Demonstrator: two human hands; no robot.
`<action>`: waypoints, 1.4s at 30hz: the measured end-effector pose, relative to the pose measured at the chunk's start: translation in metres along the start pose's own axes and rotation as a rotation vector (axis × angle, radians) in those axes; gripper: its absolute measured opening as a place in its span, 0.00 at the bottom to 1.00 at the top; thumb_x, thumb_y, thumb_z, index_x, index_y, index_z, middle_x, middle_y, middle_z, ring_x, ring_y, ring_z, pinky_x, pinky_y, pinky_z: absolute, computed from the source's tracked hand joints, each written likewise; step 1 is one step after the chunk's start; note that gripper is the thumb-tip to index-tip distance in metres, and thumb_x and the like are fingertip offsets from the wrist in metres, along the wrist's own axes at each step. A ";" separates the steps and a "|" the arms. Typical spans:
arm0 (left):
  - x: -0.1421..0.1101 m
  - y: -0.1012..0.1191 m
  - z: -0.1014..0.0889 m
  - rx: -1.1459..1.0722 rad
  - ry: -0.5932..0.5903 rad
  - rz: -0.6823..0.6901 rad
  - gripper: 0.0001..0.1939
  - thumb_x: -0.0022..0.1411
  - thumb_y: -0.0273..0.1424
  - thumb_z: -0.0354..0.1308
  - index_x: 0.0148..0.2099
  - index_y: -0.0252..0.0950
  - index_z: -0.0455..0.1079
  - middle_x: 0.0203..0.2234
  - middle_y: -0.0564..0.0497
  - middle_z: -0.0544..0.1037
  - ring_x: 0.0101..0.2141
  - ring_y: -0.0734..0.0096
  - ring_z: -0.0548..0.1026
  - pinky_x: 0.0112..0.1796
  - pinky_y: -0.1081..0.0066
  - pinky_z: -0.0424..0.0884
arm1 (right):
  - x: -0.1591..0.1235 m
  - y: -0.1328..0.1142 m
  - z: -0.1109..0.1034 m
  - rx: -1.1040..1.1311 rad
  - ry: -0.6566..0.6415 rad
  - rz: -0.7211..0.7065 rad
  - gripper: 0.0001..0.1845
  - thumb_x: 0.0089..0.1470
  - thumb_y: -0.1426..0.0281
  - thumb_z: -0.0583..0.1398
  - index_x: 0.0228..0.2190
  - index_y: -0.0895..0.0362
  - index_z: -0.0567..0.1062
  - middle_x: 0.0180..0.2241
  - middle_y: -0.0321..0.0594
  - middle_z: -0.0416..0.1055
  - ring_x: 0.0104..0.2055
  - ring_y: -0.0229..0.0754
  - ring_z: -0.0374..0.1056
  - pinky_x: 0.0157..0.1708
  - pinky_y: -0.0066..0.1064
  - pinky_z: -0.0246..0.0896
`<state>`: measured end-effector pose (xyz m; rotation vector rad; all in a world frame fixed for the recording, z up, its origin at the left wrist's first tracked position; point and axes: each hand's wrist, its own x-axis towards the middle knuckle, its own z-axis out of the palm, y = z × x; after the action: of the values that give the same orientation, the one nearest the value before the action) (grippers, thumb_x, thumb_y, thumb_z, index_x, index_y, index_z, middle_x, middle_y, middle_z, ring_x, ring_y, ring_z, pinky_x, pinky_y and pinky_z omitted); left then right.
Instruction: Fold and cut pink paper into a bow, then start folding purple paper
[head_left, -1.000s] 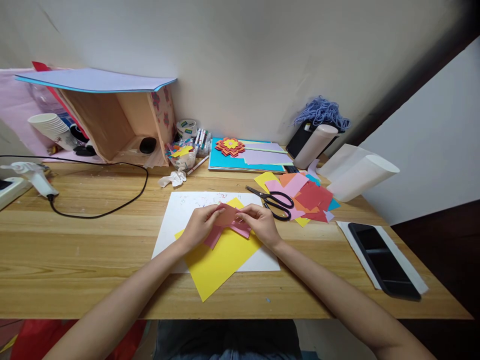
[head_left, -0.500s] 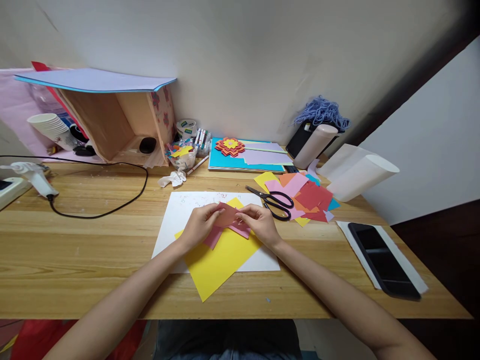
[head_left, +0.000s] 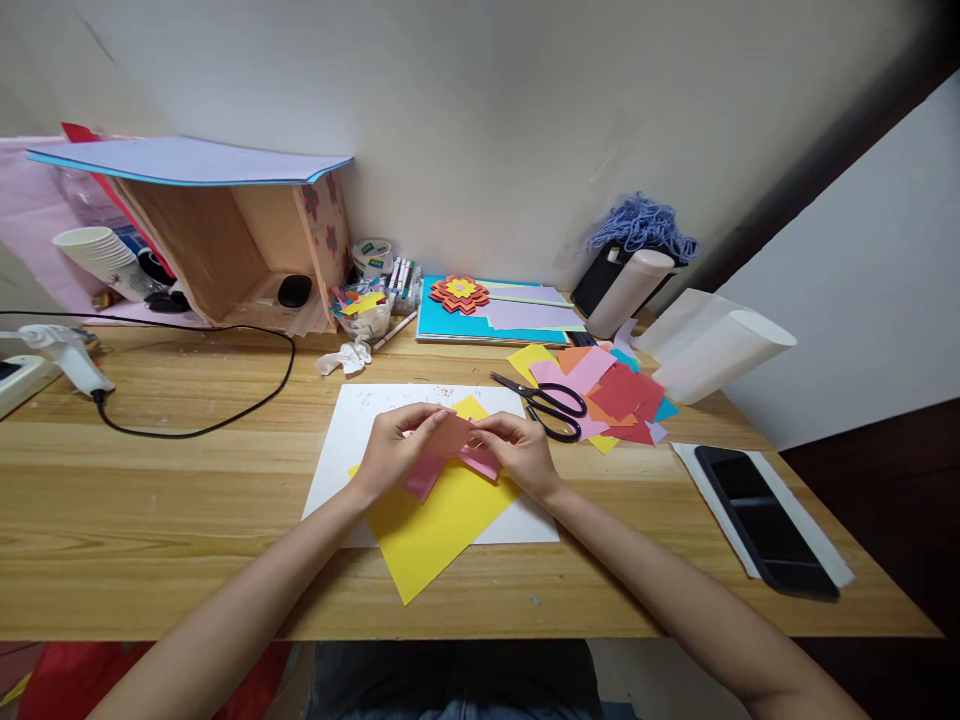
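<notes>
Between my two hands is a small salmon-pink piece of paper [head_left: 451, 437], raised a little above the sheets below. My left hand [head_left: 396, 450] pinches its left edge between thumb and fingers. At its right edge, the fingertips of my right hand [head_left: 523, 450] are closed on it too. Pink paper pieces [head_left: 425, 478] lie beneath, partly hidden by my hands. Under those is a yellow sheet [head_left: 431, 540], set at an angle on a larger white sheet [head_left: 330, 480].
Black-handled scissors [head_left: 555, 400] and a pile of coloured paper scraps [head_left: 626, 390] lie to the right. A phone [head_left: 765, 520] is farther right. A glue gun [head_left: 71, 355] with its cord sits at left, near an open box [head_left: 255, 240]. A layered paper flower [head_left: 459, 293] rests at the back.
My left fingers have shifted and now stretch farther along the top of the salmon-pink paper, which has tilted slightly. My right hand has hardly moved.
</notes>
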<state>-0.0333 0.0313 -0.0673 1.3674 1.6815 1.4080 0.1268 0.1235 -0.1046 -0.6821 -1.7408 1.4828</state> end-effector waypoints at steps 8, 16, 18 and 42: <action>0.002 0.001 -0.001 -0.117 -0.021 -0.065 0.18 0.58 0.42 0.52 0.39 0.34 0.74 0.38 0.46 0.77 0.40 0.63 0.72 0.41 0.69 0.66 | 0.000 0.001 0.000 0.018 -0.022 0.017 0.06 0.45 0.68 0.63 0.27 0.58 0.74 0.27 0.39 0.75 0.29 0.42 0.73 0.32 0.33 0.70; 0.007 -0.014 -0.001 0.131 -0.050 -0.136 0.19 0.54 0.43 0.54 0.22 0.32 0.66 0.16 0.56 0.64 0.20 0.77 0.60 0.21 0.76 0.53 | 0.004 0.001 -0.003 0.072 0.020 0.075 0.08 0.46 0.66 0.63 0.27 0.59 0.73 0.24 0.39 0.75 0.27 0.42 0.73 0.31 0.33 0.70; 0.008 -0.017 -0.002 0.166 -0.031 -0.129 0.19 0.53 0.42 0.54 0.20 0.32 0.63 0.14 0.57 0.60 0.19 0.79 0.57 0.20 0.76 0.51 | 0.005 0.000 -0.003 0.083 0.028 0.088 0.09 0.45 0.66 0.63 0.27 0.59 0.73 0.23 0.39 0.75 0.26 0.42 0.73 0.31 0.33 0.69; 0.015 -0.015 -0.012 -0.020 -0.085 -0.218 0.11 0.49 0.34 0.59 0.33 0.32 0.74 0.28 0.49 0.79 0.27 0.68 0.74 0.27 0.74 0.67 | 0.011 0.001 -0.007 0.100 -0.028 0.188 0.14 0.47 0.60 0.61 0.28 0.60 0.72 0.21 0.41 0.74 0.21 0.39 0.71 0.22 0.28 0.68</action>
<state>-0.0539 0.0415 -0.0751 1.1767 1.6988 1.2236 0.1258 0.1368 -0.1032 -0.7937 -1.6468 1.7028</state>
